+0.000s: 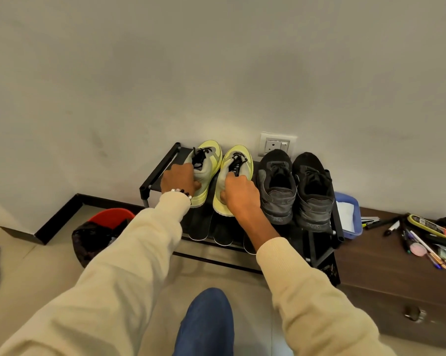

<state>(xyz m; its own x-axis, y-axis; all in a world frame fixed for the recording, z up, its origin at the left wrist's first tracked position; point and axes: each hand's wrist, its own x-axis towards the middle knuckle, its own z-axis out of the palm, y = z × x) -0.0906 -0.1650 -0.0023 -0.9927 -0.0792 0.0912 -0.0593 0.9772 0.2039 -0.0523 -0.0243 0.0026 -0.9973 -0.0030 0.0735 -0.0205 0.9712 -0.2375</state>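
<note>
A: What is nearest to the camera?

B: One knee (206, 322) in blue denim, then two cream sleeves of soft knit. A bead bracelet (182, 192) is on the left wrist.

A: And the grips?

B: The left grip (179, 179) has its fingers curled round the heel part of the left yellow sneaker (209, 160). The right grip (241, 195) pinches the heel part of the right yellow sneaker (240, 156) with bent fingers.

A: Where do these two stand?

B: Side by side on the top shelf of a black metal shoe rack (155, 173), at its left half. Their long axes run from the person toward the wall, almost parallel and leaning a little to the right. The toes point at the wall and the heels at the person.

A: What are they made of?

B: The sole and side panels are lime-yellow, the cloth around the opening is grey, and the laces are black. The toes are rounded.

A: Other shoes?

B: Two black sneakers (275, 186), matt and dark, stand just beside them on the right and point the same way. That makes four shoes on top. On the lower shelf I can count three flat dark pieces shaped like insoles.

A: And behind?

B: One white wall socket (277, 145) is on the pale, smooth wall.
</note>
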